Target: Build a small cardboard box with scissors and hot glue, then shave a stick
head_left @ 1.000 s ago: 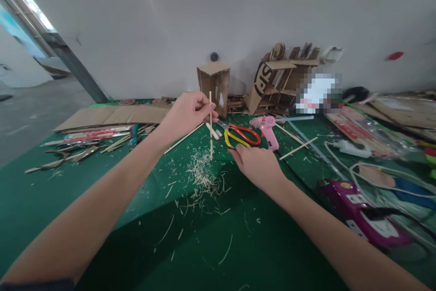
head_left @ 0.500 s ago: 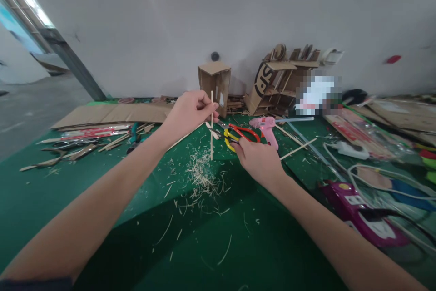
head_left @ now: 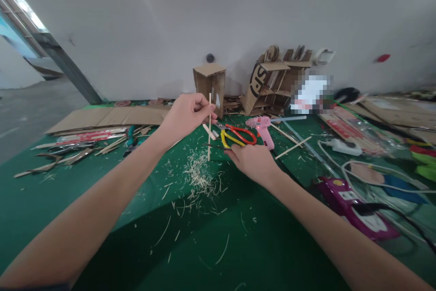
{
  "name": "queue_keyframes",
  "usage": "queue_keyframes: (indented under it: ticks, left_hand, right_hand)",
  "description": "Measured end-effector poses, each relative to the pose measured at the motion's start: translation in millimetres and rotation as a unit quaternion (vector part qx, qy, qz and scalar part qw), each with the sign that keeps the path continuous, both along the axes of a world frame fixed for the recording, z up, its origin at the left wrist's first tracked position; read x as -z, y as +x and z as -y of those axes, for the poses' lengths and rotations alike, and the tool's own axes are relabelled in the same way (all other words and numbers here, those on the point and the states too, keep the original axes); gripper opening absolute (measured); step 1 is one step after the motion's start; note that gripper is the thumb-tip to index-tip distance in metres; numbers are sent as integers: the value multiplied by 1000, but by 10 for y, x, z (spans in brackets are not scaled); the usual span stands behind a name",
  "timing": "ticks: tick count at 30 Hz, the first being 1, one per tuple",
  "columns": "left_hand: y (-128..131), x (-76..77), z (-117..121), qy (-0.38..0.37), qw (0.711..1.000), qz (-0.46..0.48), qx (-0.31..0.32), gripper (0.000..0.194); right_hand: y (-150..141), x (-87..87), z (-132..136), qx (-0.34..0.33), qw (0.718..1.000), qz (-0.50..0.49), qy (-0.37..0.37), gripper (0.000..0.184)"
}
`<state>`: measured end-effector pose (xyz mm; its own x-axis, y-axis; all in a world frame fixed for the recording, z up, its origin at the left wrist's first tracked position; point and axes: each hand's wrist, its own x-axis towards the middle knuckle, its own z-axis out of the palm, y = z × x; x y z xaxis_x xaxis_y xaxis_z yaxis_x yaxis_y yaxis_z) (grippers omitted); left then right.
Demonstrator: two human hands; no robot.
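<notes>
My left hand [head_left: 194, 111] is closed, pinching a thin wooden stick [head_left: 209, 139] near its top so that it hangs upright over the table. My right hand [head_left: 252, 159] is closed around a small knife [head_left: 218, 146]; its thin dark blade reaches left to the lower part of the stick, and its handle is hidden in the fingers. Just beyond the right hand lie scissors [head_left: 240, 136] with one yellow and one red handle. Below the stick, a heap of fine wood shavings [head_left: 200, 175] is scattered on the green table [head_left: 211, 273].
A pink glue gun [head_left: 264, 130] lies right of the scissors. Cardboard structures [head_left: 209, 73] stand against the white wall. Flat cardboard, sticks and pliers [head_left: 130, 139] lie on the left. A purple power strip [head_left: 357, 209] and cables occupy the right.
The view has shifted slightly, moving the scene a little left. My right hand has come lower, and the blade now shows across the stick. My left hand keeps its pinch.
</notes>
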<state>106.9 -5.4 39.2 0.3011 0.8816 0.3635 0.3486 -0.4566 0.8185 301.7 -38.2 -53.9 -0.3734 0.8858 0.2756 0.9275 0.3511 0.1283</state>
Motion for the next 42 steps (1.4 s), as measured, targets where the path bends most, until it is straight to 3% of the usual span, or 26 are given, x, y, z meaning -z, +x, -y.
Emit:
queue_keyframes:
  ticks: [3, 7, 14, 20, 24, 31, 37, 42]
  left_hand:
    - [-13, -8, -3, -8, 1000, 10, 2, 22]
    - [-3, -14, 7, -24, 999, 24, 10, 21]
    - [2, -34, 17, -41, 999, 28, -6, 18]
    - [-19, 8, -16, -18, 999, 35, 22, 19]
    - [-19, 29, -17, -15, 999, 38, 14, 21]
    - [-12, 20, -23, -13, 999, 28, 13, 21]
    - [-39, 21, -29, 0, 1000, 24, 5, 23]
    - [-48, 38, -52, 0, 1000, 29, 1, 23]
  right_hand:
    - [-11, 20, 6, -22, 1000, 5, -1, 47]
    - [1, -23, -40, 29, 998, -32, 42, 49]
    - [23, 50, -15, -14, 999, 16, -31, 41]
    - [-20, -8, -17, 27, 999, -10, 13, 47]
    - [-14, 31, 7, 5, 1000, 22, -19, 42]
    - [-31, -14, -22, 23, 999, -3, 34, 47]
    - [-38, 65, 14, -5, 997, 44, -55, 39]
    - [-42, 20, 4, 1, 1000, 18, 17, 44]
